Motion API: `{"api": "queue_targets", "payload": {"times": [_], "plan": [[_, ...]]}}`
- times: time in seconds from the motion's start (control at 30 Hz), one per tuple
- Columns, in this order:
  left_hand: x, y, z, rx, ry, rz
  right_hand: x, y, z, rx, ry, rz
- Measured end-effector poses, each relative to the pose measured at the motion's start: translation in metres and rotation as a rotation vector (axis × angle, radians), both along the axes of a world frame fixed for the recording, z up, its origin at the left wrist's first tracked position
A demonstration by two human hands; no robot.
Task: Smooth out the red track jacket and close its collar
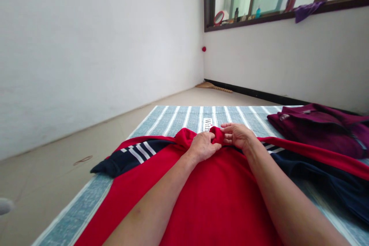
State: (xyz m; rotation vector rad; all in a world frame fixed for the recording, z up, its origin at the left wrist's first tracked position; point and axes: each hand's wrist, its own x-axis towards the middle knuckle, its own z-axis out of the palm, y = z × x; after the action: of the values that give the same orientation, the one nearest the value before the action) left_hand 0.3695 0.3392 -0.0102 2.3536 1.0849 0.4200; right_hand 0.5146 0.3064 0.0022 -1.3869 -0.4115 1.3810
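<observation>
A red shirt (213, 196) with navy sleeves and white stripes lies spread on a blue-and-white striped mat (173, 117). My left hand (203, 146) is closed on the bunched red collar of the shirt. Right beside it, my right hand (238, 135) pinches the same collar fold with curled fingers. The navy left sleeve (129, 157) reaches toward the mat's left edge. The other navy sleeve (317, 177) stretches off to the right.
A folded maroon garment (319, 128) lies on the mat at the right. Bare floor (57, 169) runs along the left up to a white wall. A window sill (259, 17) holds small bottles, a mirror and a purple cloth. A broom (215, 86) lies by the far wall.
</observation>
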Motion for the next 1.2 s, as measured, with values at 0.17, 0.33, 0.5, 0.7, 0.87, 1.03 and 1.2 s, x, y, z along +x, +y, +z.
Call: {"api": "queue_targets", "payload": {"times": [0.17,0.33,0.5,0.7,0.87,1.03,1.2], "plan": [[-0.001,0.002,-0.001,-0.026,-0.029,0.014,0.0,0.002,-0.004,0.043,0.054,-0.026],[-0.001,0.003,-0.002,-0.063,-0.066,0.001,-0.002,0.003,-0.008,0.057,0.076,-0.06],[-0.002,0.004,-0.001,-0.104,-0.095,-0.012,-0.004,0.003,-0.007,0.058,0.11,-0.124],[-0.003,0.003,0.001,-0.166,-0.15,0.012,-0.004,0.006,-0.013,0.092,0.202,-0.19],[-0.004,0.003,0.001,-0.228,-0.194,0.04,-0.003,0.009,-0.019,0.093,0.26,-0.215],[-0.006,0.003,0.002,-0.348,-0.243,0.046,-0.003,0.01,-0.018,0.085,0.311,-0.23],[-0.007,0.004,0.0,-0.455,-0.288,0.065,-0.003,0.01,-0.016,0.058,0.34,-0.199]]}}
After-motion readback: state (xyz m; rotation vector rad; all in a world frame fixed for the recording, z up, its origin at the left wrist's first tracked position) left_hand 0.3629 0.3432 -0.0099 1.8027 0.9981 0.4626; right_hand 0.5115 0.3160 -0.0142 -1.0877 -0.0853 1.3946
